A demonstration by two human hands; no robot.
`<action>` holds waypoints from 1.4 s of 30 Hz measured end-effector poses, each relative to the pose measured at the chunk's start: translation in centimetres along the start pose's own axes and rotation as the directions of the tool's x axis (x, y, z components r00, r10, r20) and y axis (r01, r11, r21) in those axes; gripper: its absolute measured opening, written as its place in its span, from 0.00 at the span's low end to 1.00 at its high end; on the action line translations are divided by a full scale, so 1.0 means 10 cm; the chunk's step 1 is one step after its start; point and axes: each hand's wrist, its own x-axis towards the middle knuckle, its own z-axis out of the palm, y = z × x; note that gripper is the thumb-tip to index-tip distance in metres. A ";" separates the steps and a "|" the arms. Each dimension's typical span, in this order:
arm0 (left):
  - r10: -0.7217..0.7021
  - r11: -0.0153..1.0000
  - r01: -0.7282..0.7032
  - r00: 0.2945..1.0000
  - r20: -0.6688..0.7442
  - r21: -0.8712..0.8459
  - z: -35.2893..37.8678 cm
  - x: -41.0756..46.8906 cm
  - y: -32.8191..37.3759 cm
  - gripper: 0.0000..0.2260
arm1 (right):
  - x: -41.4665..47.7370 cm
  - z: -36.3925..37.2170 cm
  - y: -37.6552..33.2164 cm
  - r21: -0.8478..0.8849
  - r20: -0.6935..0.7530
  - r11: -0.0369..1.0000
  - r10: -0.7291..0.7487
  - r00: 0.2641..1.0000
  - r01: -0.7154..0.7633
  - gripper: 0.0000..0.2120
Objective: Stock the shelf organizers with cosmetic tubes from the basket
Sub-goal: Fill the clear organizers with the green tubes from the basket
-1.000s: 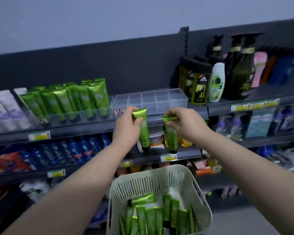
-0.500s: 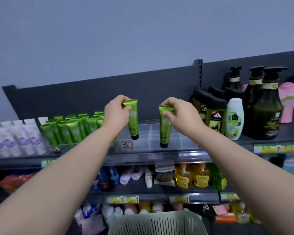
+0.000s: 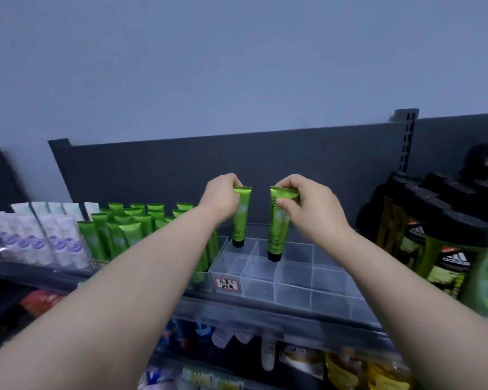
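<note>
Two tubes are held up: left tube (image 3: 240, 218) and right tube (image 3: 278, 229). There is one clear organizer (image 3: 330, 277). The stocked green tubes (image 3: 130, 235) and lilac tubes (image 3: 65, 240) stand too crowded to count.

Dark bottles (image 3: 445, 249) right, white tubes (image 3: 68, 240) left

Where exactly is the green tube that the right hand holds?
Head view, just right of centre: the green tube hangs cap-down from the right hand over the clear organizer, beside the left hand's tube.
</note>
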 end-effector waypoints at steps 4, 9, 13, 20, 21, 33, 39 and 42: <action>0.027 0.996 -0.038 0.991 0.134 0.077 0.24 0.20 -0.15 0.10 | 0.07 0.20 0.02 -0.034 -0.033 0.999 0.041 0.999 -0.042 0.07; 0.115 0.970 -0.170 0.950 0.292 0.174 0.37 0.22 -0.20 0.10 | 0.11 0.39 0.00 -0.084 -0.059 0.990 0.106 0.993 -0.111 0.07; 0.117 0.966 -0.183 0.941 0.317 0.185 0.28 0.21 -0.21 0.11 | 0.12 0.43 -0.10 -0.114 -0.075 0.987 0.105 0.992 -0.113 0.07; 0.103 0.967 -0.174 0.934 0.342 0.184 0.25 0.24 -0.25 0.12 | 0.09 0.43 -0.22 -0.155 -0.088 0.980 0.110 0.990 -0.122 0.07; 0.101 0.966 -0.176 0.932 0.347 0.191 0.25 0.24 -0.25 0.11 | 0.09 0.42 -0.23 -0.160 -0.095 0.980 0.107 0.990 -0.122 0.07; 0.104 0.981 -0.143 0.961 0.258 0.135 0.07 0.11 -0.29 0.12 | 0.15 0.55 -0.41 -0.203 -0.102 0.973 0.095 0.990 -0.114 0.06; 0.216 0.968 -0.229 0.968 0.128 0.100 -0.26 0.03 -0.28 0.18 | 0.26 0.70 -0.50 -0.233 -0.073 0.965 0.107 0.992 -0.121 0.07; 0.236 0.965 -0.244 0.968 0.080 0.097 -0.41 -0.04 -0.40 0.16 | 0.29 0.85 -0.50 -0.242 -0.029 0.963 0.118 0.993 -0.122 0.06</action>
